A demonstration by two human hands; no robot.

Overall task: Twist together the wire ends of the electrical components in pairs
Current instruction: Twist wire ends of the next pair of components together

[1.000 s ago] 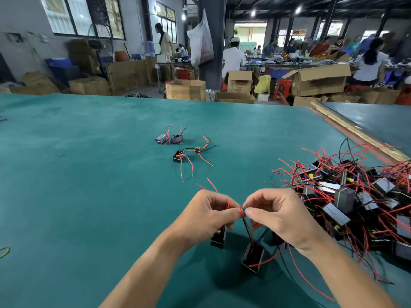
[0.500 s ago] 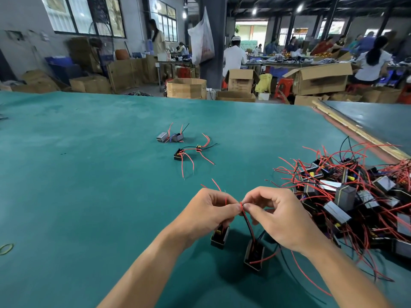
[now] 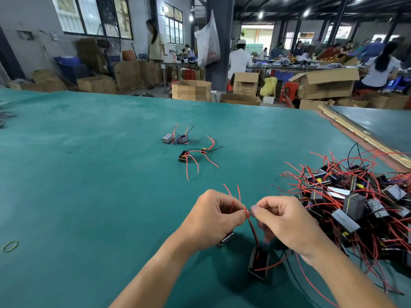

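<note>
The left hand (image 3: 213, 216) and the right hand (image 3: 287, 221) are each pinching the wire ends (image 3: 247, 213) where they are meeting above the table (image 3: 89, 174), with the boxes (image 3: 259, 264) sitting just below. The twist is probably going best with the left hand anchoring both wires side by side while the right is rolling the tips one way, without tugging the boxes.

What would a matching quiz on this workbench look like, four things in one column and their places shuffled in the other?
1 heap of components
2 green band
3 wire ends
4 set-aside components

A pinched between left hand and right hand
B near the table's left edge
C mid-table, beyond the hands
D on the right

Pairs: 1-D, 2-B, 3-A, 4-C.
</note>
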